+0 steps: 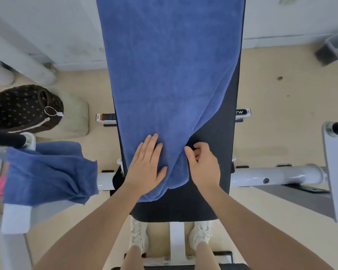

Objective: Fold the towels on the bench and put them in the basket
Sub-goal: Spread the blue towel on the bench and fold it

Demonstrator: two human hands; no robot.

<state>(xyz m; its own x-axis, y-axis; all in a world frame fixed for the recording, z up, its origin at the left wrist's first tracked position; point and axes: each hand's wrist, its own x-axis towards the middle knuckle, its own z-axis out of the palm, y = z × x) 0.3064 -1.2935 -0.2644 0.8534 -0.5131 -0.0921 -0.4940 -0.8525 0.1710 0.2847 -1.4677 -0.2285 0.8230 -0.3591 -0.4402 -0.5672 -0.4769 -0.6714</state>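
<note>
**Hands on the blue towel at the near end of the bench**

The left hand (147, 165) is lying flat on the blue towel (170, 75), fingers spread wide. The right hand (203, 164) is pinching the towel's right edge, fingers curled narrow. The towel is stretching away along the black bench (219, 133). A second towel (47, 172) is hanging left; the dotted basket (21, 108) is sitting beyond it.

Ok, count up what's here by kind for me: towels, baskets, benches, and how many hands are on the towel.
Towels: 2, one on the bench, one draped at the left
Baskets: 1
Benches: 1
Hands on the towel: 2, left hand flat, right hand pinching its edge
Total: 6
</note>
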